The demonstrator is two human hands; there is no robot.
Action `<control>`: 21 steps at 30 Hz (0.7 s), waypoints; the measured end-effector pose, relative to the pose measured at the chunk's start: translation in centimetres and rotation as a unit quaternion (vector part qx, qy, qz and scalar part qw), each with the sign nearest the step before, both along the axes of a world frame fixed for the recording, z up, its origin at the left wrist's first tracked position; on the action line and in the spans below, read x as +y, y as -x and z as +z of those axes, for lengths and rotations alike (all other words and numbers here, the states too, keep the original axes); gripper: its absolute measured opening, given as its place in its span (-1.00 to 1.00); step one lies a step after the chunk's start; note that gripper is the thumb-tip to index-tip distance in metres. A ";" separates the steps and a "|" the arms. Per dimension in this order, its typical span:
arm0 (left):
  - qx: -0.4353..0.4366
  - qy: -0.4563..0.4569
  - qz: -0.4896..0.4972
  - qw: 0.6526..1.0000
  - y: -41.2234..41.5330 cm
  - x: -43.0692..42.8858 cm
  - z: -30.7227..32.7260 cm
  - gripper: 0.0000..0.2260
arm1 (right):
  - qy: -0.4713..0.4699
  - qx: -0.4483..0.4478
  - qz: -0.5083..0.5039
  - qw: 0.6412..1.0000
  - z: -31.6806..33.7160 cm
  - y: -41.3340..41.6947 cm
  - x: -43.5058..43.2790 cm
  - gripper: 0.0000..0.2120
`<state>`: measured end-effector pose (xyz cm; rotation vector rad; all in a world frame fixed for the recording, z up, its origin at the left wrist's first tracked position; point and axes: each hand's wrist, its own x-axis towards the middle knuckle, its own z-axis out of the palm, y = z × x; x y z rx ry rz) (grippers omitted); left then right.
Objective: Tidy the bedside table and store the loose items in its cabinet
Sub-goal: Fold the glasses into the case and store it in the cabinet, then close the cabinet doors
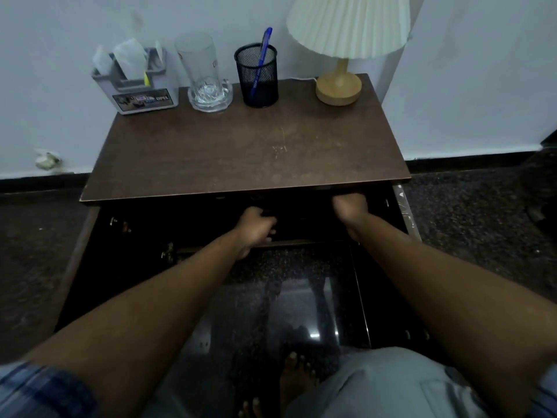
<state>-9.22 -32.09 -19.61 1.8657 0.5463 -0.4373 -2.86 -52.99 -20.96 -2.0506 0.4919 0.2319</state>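
Under the counter, inside the open cabinet: left hand curled at the shelf edge, hold unclear; right hand fingers hidden, cannot tell. Counter back row: organizer, glass, pen cup, lamp.

Left hand, right hand inside cabinet

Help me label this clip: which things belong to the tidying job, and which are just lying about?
Job: bedside table, open cabinet, left hand, right hand, grey organiser, glass, pen cup with blue pen.
Lying about: lamp, crumpled scrap on the floor.
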 end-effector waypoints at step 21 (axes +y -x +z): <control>0.025 -0.105 0.219 0.970 28.7 25.6 11.5 -0.62 | 0.215 -0.119 0.045 0.968 14.8 18.1 -9.3 -0.84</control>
